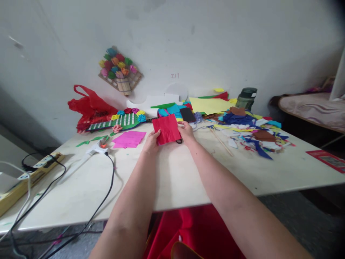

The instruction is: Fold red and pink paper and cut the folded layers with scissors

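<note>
Between my two hands, above the table, is a square sheet of red crepe paper [166, 130] with faint creases. My left hand [151, 142] grips its lower left edge, thumb on the front face. At the right edge my right hand [186, 131] pinches the same sheet, its fingers partly hidden behind it. A small dark loop, perhaps a scissors handle [179, 141], peeks out below the paper's lower right corner. Pink paper sheets [129, 139] lie to the left of my left hand. Just beyond my right hand rests a dark phone [188, 115].
A glue gun [99, 146] with a black cord lies at left, near a power strip [40, 172]. Behind are a green board with paper flowers [118, 123] and a red plastic bag [90, 106]. Paper scraps [242, 126], wooden sticks [221, 141] and a bottle [246, 99] occupy the right.
</note>
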